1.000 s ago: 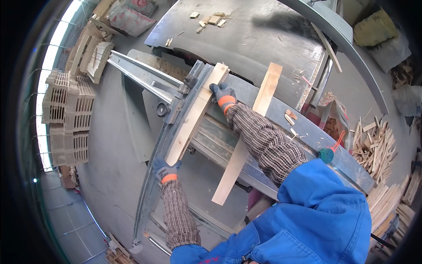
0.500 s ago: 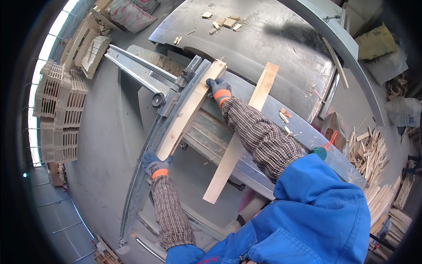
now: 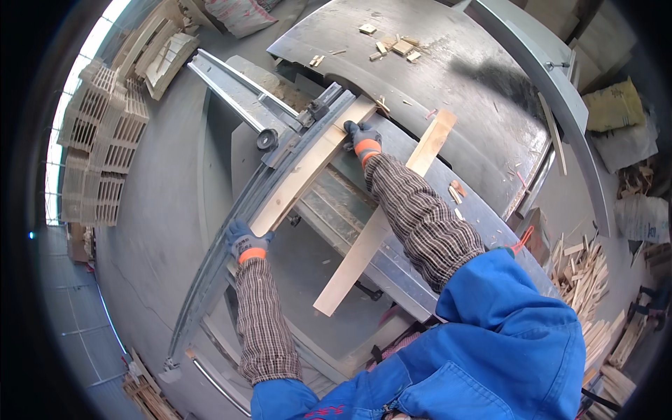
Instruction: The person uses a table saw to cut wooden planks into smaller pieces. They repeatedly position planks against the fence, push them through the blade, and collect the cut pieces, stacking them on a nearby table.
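A long pale wooden board lies slantwise along the metal fence of a sliding saw table. My left hand, in a grey glove with an orange cuff, is closed around the board's near end. Farther up, my right hand, gloved alike, grips the board's near-side edge, close to its far end. Both thumbs and some fingers are partly hidden. Beneath my right forearm lies a second, thinner wooden strip, crossing the metal table. Small wood bits sit just beyond the held board's far end.
Small offcuts lie on the wide metal tabletop. A curved grey overhead arm spans the right side. A heap of wood strips lies at right, stacked slatted wood at left. A round black knob sits beside the fence.
The whole view has shifted and turned slightly. Both hands keep their hold on the board against the fence. Wood bits now show more plainly by its far end.
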Demonstrator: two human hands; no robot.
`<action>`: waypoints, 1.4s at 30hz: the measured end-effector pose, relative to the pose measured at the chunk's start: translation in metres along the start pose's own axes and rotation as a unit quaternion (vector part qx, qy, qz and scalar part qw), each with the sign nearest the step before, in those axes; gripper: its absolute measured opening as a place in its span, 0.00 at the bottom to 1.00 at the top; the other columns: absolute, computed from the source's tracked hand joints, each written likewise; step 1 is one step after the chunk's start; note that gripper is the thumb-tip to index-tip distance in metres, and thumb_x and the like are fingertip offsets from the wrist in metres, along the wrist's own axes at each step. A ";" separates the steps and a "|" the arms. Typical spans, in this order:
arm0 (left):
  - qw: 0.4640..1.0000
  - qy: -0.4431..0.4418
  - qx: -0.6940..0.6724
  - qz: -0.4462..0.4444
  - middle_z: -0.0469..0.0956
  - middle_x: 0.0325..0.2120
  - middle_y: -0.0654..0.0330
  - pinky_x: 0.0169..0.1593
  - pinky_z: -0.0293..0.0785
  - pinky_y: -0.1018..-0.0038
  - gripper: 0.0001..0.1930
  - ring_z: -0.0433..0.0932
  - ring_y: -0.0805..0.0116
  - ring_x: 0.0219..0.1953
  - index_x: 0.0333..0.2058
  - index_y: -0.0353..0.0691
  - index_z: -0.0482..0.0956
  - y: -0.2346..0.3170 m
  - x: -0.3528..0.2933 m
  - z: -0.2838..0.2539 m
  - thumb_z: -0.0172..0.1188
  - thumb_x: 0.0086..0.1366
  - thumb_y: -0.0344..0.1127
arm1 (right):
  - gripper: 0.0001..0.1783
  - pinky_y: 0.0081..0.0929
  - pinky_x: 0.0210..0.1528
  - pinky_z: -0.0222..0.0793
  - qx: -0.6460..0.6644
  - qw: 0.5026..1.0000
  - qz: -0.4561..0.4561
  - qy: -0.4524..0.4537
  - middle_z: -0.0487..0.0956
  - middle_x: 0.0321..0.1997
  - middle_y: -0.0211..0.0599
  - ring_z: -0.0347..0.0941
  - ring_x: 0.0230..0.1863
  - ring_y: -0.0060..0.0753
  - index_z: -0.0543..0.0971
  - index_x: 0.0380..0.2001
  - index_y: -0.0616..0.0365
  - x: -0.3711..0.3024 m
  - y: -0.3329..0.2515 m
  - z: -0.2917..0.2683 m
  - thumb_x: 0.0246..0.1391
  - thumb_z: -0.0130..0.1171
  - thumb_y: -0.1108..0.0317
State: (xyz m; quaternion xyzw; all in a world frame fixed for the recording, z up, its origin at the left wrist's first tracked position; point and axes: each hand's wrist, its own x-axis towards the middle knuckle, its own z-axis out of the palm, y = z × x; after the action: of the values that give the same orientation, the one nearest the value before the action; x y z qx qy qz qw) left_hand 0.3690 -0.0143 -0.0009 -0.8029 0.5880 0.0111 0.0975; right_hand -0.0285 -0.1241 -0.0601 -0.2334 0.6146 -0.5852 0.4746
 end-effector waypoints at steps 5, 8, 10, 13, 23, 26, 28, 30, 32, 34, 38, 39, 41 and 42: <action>0.999 0.031 -0.028 0.019 0.62 0.61 0.55 0.64 0.59 0.55 0.52 0.58 0.54 0.65 0.61 0.46 0.61 0.035 -0.022 -0.041 0.75 0.38 0.57 | 0.22 0.30 0.23 0.72 0.027 1.000 -0.002 0.001 0.81 0.25 0.41 0.77 0.16 0.33 0.79 0.37 0.64 0.005 -0.010 -0.018 0.54 0.63 0.52; 0.998 0.059 -0.028 -0.003 0.61 0.62 0.56 0.64 0.58 0.54 0.52 0.57 0.54 0.66 0.61 0.46 0.61 0.027 -0.039 -0.050 0.75 0.38 0.56 | 0.21 0.26 0.16 0.70 0.071 0.997 0.023 -0.012 0.80 0.23 0.41 0.75 0.14 0.31 0.78 0.38 0.63 -0.020 -0.017 -0.001 0.53 0.65 0.54; 0.998 0.054 -0.044 0.002 0.60 0.63 0.55 0.64 0.57 0.54 0.52 0.56 0.54 0.66 0.62 0.47 0.60 0.025 -0.039 -0.051 0.75 0.38 0.55 | 0.19 0.27 0.14 0.68 0.083 0.996 0.046 -0.007 0.78 0.22 0.38 0.73 0.13 0.30 0.78 0.35 0.61 -0.024 -0.018 0.001 0.53 0.67 0.56; 0.993 0.099 -0.054 0.018 0.58 0.64 0.54 0.65 0.56 0.55 0.51 0.54 0.54 0.67 0.62 0.44 0.60 0.026 -0.035 -0.044 0.75 0.40 0.54 | 0.20 0.27 0.13 0.69 0.121 0.992 0.041 -0.011 0.77 0.20 0.39 0.73 0.13 0.31 0.77 0.38 0.62 -0.015 -0.011 -0.003 0.52 0.68 0.56; 0.591 0.067 -0.721 -0.355 0.71 0.45 0.59 0.50 0.74 0.64 0.39 0.74 0.60 0.47 0.48 0.36 0.71 0.039 -0.064 0.057 0.76 0.45 0.56 | 0.20 0.28 0.18 0.74 0.061 0.997 0.054 -0.015 0.80 0.26 0.41 0.76 0.18 0.32 0.78 0.34 0.65 -0.014 -0.009 -0.008 0.52 0.69 0.57; 0.259 -0.035 -0.887 -0.380 0.71 0.47 0.59 0.49 0.76 0.64 0.36 0.73 0.62 0.50 0.48 0.39 0.71 0.046 -0.050 0.055 0.75 0.48 0.56 | 0.18 0.29 0.19 0.73 0.035 0.997 0.069 -0.032 0.80 0.26 0.39 0.76 0.19 0.32 0.78 0.33 0.64 -0.015 -0.005 -0.021 0.53 0.68 0.58; 0.193 -0.035 -0.907 -0.374 0.74 0.44 0.60 0.49 0.77 0.63 0.27 0.73 0.65 0.48 0.43 0.42 0.74 0.042 -0.033 0.050 0.73 0.53 0.52 | 0.17 0.28 0.20 0.72 -0.004 0.997 0.063 -0.042 0.80 0.25 0.37 0.74 0.18 0.31 0.78 0.32 0.63 -0.028 -0.010 -0.020 0.53 0.67 0.58; 0.184 -0.010 -0.927 -0.328 0.64 0.58 0.58 0.58 0.71 0.60 0.34 0.65 0.62 0.60 0.55 0.43 0.67 0.043 -0.030 0.053 0.70 0.55 0.51 | 0.17 0.24 0.25 0.71 -0.042 0.994 0.030 -0.100 0.80 0.25 0.34 0.74 0.21 0.28 0.79 0.33 0.62 -0.035 -0.010 -0.025 0.53 0.68 0.58; 0.219 0.012 -0.932 -0.289 0.59 0.63 0.55 0.58 0.71 0.61 0.37 0.61 0.60 0.63 0.59 0.42 0.65 0.041 -0.045 0.053 0.70 0.56 0.51 | 0.18 0.25 0.30 0.72 -0.178 0.975 -0.059 -0.115 0.81 0.26 0.37 0.76 0.26 0.30 0.79 0.34 0.63 -0.052 -0.018 -0.022 0.51 0.69 0.58; 0.214 0.039 -0.951 -0.222 0.72 0.54 0.60 0.57 0.72 0.63 0.24 0.71 0.61 0.56 0.54 0.45 0.72 0.040 -0.061 0.033 0.64 0.62 0.47 | 0.23 0.32 0.43 0.73 -0.272 0.914 -0.255 -0.160 0.82 0.38 0.44 0.78 0.39 0.38 0.80 0.40 0.62 -0.072 -0.042 -0.014 0.47 0.71 0.55; 0.313 0.083 -0.946 0.013 0.72 0.53 0.55 0.60 0.71 0.60 0.24 0.72 0.58 0.56 0.56 0.39 0.69 0.066 -0.064 -0.098 0.63 0.62 0.37 | 0.48 0.45 0.58 0.66 -0.410 0.662 -0.586 -0.225 0.75 0.56 0.47 0.68 0.58 0.53 0.66 0.60 0.57 -0.114 -0.163 0.015 0.39 0.74 0.48; 0.325 0.075 -0.929 0.160 0.72 0.54 0.54 0.61 0.70 0.60 0.25 0.71 0.57 0.57 0.56 0.38 0.69 0.081 -0.056 -0.149 0.63 0.61 0.33 | 0.48 0.46 0.57 0.68 -0.390 0.639 -0.611 -0.256 0.75 0.55 0.47 0.69 0.57 0.52 0.66 0.61 0.58 -0.116 -0.186 0.022 0.39 0.74 0.48; 0.400 0.061 -0.876 0.263 0.75 0.50 0.53 0.60 0.72 0.66 0.26 0.74 0.60 0.54 0.55 0.36 0.70 0.088 -0.044 -0.209 0.67 0.58 0.32 | 0.40 0.36 0.51 0.74 -0.248 0.744 -0.478 -0.396 0.77 0.51 0.44 0.76 0.48 0.40 0.68 0.58 0.59 -0.132 -0.214 0.043 0.47 0.71 0.52; 0.477 0.167 -0.760 0.410 0.77 0.46 0.55 0.56 0.75 0.70 0.26 0.76 0.64 0.50 0.54 0.36 0.70 0.106 -0.030 -0.242 0.67 0.58 0.31 | 0.34 0.31 0.50 0.75 -0.134 0.814 -0.335 -0.455 0.79 0.48 0.43 0.78 0.44 0.36 0.71 0.54 0.59 -0.132 -0.226 0.037 0.48 0.70 0.53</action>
State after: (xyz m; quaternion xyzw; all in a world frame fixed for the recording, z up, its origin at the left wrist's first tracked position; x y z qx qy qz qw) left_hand 0.2358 -0.0582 0.2255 -0.2180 0.6171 0.3578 -0.6661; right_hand 0.0005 -0.0776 0.1990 -0.7257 0.2847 -0.4469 0.4389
